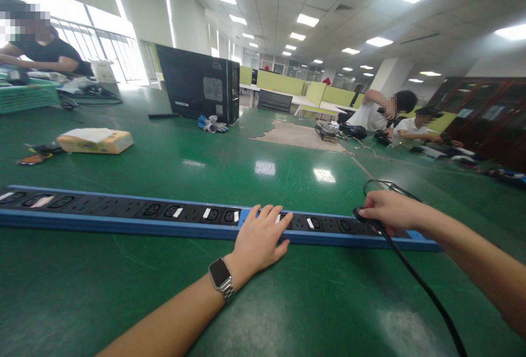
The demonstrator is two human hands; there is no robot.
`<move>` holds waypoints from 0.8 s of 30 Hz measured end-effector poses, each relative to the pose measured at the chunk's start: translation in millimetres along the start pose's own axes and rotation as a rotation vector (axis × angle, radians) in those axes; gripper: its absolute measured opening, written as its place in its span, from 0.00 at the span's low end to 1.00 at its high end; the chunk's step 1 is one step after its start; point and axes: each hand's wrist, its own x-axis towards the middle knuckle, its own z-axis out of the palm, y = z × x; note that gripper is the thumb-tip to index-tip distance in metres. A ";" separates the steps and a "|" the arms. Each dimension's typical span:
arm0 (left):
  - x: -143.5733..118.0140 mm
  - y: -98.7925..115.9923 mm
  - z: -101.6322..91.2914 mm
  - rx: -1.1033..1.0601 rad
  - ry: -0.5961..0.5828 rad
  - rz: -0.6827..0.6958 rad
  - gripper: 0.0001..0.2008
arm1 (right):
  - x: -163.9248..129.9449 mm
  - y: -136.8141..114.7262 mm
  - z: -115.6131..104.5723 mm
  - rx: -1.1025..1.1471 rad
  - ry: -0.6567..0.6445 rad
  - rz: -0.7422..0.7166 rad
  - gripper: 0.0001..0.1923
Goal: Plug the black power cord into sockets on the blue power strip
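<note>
Blue power strip (123, 220) under flat left hand (261, 236); right hand (390, 212) pinches plug (364, 216).

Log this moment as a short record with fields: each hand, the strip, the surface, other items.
left hand: flat on the power strip, palm down
right hand: grips a black plug at the strip's right end
cable: runs from the plug toward the camera
surface: green table
other: computer tower, tissue box

The power strip (123, 217) is blue with black sockets and white labels. The plug cable (415, 277) is black. The table (123, 291) is green. The computer tower (197, 83) is black.
</note>
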 end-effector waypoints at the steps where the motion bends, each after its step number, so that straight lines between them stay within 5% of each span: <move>1: 0.0 -0.1 -0.2 -0.001 -0.001 -0.001 0.27 | -0.4 -6.4 0.3 0.035 -0.028 -0.019 0.10; 8: -1.6 0.2 -0.4 -0.007 0.007 0.002 0.26 | 15.5 -40.5 16.5 0.072 -0.063 -0.068 0.10; 16: -0.8 0.4 -0.8 -0.008 0.007 0.004 0.26 | 11.3 -50.8 5.3 0.143 -0.077 -0.122 0.10; 24: -1.1 1.1 -1.9 -0.008 0.009 -0.001 0.26 | 5.0 -100.4 28.2 0.250 -0.086 -0.217 0.13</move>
